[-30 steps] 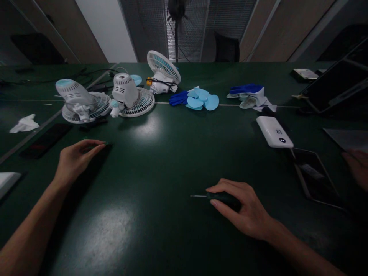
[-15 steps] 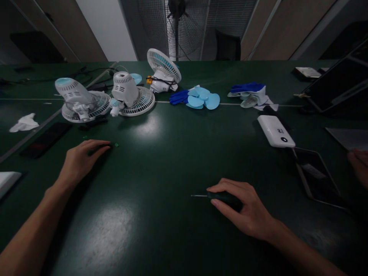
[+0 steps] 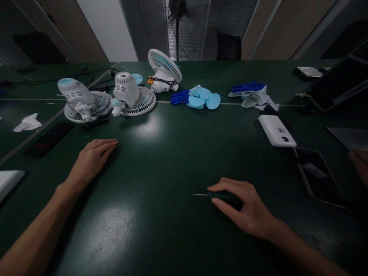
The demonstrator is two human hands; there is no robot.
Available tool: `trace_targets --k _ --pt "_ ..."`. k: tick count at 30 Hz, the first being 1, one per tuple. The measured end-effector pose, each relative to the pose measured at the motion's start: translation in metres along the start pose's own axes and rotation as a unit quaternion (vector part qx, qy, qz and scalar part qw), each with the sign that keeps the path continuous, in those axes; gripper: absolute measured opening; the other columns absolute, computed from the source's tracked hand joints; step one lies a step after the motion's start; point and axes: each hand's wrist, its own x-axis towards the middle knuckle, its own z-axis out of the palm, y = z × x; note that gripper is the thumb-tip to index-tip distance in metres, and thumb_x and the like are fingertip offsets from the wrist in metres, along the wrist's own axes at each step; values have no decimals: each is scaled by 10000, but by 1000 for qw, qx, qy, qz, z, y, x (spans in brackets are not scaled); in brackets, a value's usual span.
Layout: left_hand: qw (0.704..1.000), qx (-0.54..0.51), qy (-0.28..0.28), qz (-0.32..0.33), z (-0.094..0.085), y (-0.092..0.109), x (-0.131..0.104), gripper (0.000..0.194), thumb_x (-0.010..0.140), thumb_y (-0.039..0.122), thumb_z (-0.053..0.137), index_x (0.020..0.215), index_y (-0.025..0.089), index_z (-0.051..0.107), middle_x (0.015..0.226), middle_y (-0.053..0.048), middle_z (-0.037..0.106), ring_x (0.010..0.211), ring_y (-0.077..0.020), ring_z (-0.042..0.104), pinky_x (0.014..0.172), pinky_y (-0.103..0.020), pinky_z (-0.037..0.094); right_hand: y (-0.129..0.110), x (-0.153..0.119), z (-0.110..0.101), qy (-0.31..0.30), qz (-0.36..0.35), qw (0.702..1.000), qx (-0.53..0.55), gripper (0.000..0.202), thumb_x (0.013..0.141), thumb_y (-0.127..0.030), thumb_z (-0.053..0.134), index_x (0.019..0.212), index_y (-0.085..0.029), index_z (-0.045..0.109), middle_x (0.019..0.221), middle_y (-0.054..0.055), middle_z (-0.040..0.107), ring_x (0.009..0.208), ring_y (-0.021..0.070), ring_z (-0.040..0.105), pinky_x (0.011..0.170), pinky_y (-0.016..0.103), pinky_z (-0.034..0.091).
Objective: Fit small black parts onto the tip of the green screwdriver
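Note:
My left hand [image 3: 93, 156] rests low over the green table on the left, its thumb and fingers closed in a pinch. Right at those fingertips is a small green piece [image 3: 119, 144], mostly hidden and too small to name. In my right hand [image 3: 244, 207] is a screwdriver [image 3: 225, 198] with a dark handle, gripped between thumb and fingers. Its thin metal shaft points left, close above the table or lying on it; I cannot tell which.
Small white fans [image 3: 126, 90] stand at the back left, near light-blue fan blades [image 3: 204, 98] and blue-white gloves [image 3: 251, 94]. A white power bank [image 3: 276, 131] and a phone [image 3: 317, 172] lie on the right. Another person's hand [image 3: 359, 163] shows at the right edge.
My left hand has moved right, and its fingertips have closed at the small green piece. My right hand holds the screwdriver in nearly the same place.

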Motion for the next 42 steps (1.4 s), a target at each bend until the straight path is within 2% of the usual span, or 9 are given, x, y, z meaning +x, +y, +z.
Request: trace_targets --k 7,12,19,23,25,29,31,37,42 --pt "998 52 -16 26 -7 14 0 445 1031 427 433 1239 148 711 1293 -145 701 1230 -335 587 1045 -507 417 -1 1 -2 -15 2 1000 16 196 997 -234 627 1182 -225 690 965 37 738 852 199 705 764 331 516" --pt "997 56 -27 34 -6 16 2 467 1038 408 409 1407 209 613 1380 -123 657 1297 -318 550 1080 -493 405 0 0 -2 -23 14 999 20 201 1002 -238 622 1192 -231 686 969 33 734 850 199 702 785 351 508" --pt "997 34 -40 57 -10 10 2 430 1038 444 417 1230 199 714 1260 -130 715 1188 -310 610 1034 -478 423 0 -2 -1 -21 19 1000 1 218 993 -259 629 1198 -235 698 1004 45 743 897 221 712 802 366 522" --pt "1000 3 -17 20 -12 15 2 380 1008 473 485 1133 204 721 1211 -119 727 1173 -300 632 1050 -442 436 1 -3 -1 -15 12 1000 -7 223 989 -267 630 1197 -233 705 1019 53 751 902 226 720 779 351 540" --pt "1000 -1 27 -12 -12 16 0 370 1004 467 495 1159 200 699 1191 -118 732 1127 -281 664 1018 -408 471 0 -2 -1 -17 10 1000 -7 221 994 -265 625 1199 -234 703 1021 51 752 906 223 723 776 347 545" --pt "984 7 148 -103 -18 12 -5 375 1001 449 528 1207 167 664 1082 -114 760 929 -245 727 831 -339 533 -1 -2 -2 -12 9 1000 -9 212 987 -258 628 1182 -231 707 1002 45 754 899 225 730 793 359 549" --pt "974 -14 179 -138 -22 7 -8 369 978 450 576 1180 163 688 1073 -100 768 921 -237 736 820 -322 542 -1 -2 -1 -3 9 1000 -20 216 975 -259 640 1176 -229 712 1007 50 759 910 233 733 782 356 551" --pt "945 -120 187 -239 -32 -7 -15 445 887 490 669 1180 160 734 1150 -117 758 1019 -289 732 983 -433 559 0 -3 0 -8 2 1000 -30 230 974 -250 646 1192 -228 716 1021 58 768 917 228 741 790 343 561" --pt "930 -162 153 -293 -34 -13 -21 539 818 518 727 1241 183 735 1160 -110 760 1053 -322 729 1036 -481 547 -3 0 -2 0 -6 1000 -14 227 968 -240 651 1184 -224 718 1011 58 770 907 227 741 743 324 561"
